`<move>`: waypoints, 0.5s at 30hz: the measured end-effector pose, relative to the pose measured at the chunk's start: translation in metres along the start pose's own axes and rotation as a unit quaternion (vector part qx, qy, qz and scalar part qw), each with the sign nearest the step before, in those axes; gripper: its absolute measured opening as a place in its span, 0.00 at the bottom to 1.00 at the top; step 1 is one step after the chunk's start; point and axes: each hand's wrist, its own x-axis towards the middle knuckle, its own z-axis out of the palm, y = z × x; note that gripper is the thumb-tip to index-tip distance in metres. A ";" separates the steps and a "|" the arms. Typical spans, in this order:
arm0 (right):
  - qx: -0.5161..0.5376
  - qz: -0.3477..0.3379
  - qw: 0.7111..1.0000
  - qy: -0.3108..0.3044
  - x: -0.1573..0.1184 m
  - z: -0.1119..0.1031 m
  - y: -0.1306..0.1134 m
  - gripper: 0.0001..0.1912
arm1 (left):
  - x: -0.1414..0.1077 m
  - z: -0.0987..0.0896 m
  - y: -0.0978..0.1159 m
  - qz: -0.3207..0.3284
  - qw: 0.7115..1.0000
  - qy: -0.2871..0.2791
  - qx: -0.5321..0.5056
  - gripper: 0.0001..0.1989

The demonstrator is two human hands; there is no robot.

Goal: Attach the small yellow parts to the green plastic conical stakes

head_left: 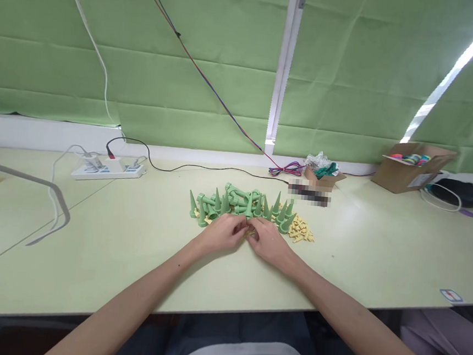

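My left hand (225,232) and my right hand (267,240) meet at the front edge of a pile of green cone-shaped plastic pieces (241,197). The fingers of both are bent and pinched together, fingertips nearly touching. Whatever they hold between them is too small and hidden to name. Several green cones stand upright around the pile, such as one at its left end (193,204), while others lie on their sides behind my hands. Small yellow pieces (301,229) are heaped to the right of my right hand, and a few more show among the cones.
A white power strip (108,172) with cables is at the back left. Behind the pile lie a black cable, a small open carton (323,180) and a blurred dark object. At the right are a cardboard box (406,173), a black bag (462,193) and a person's clothed leg (441,339).
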 end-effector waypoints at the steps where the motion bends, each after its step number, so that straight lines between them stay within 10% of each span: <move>1: 0.004 0.000 1.000 -0.001 0.000 0.000 0.000 0.08 | 0.000 0.000 0.001 -0.002 1.000 0.001 -0.001 0.09; 15: 0.056 0.014 0.998 -0.019 0.001 -0.005 -0.001 0.09 | 0.001 0.007 -0.001 0.002 1.000 0.021 -0.016 0.11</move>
